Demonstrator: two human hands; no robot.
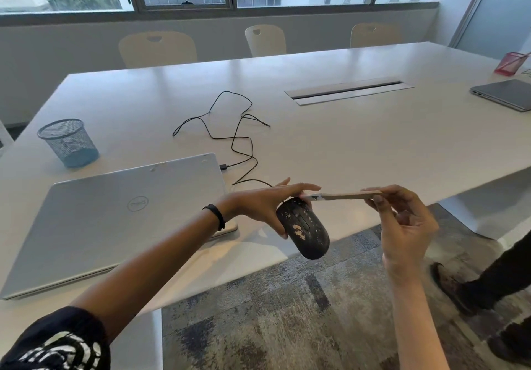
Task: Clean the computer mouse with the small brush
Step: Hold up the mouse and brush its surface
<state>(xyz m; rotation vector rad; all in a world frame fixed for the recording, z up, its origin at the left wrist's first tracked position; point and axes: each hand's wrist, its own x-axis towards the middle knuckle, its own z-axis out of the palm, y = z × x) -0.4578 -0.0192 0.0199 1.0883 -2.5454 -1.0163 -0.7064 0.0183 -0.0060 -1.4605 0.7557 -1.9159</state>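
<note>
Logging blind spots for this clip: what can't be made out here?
Head view only.
- Bristles of the small brush: blurred, too small; contact with mouse unclear.
- Cable end of mouse: hidden by the left hand.
- Grey laptop, red holder: cut by right edge.

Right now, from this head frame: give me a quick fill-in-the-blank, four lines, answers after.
1. The left hand holds the mouse, whose body colour is ____.
2. The right hand pinches the small brush by its ____.
3. The laptop on the table has its lid ____.
4. The mesh cup near the table's left edge is ____.

Missing words: black; handle; closed; blue.
</note>
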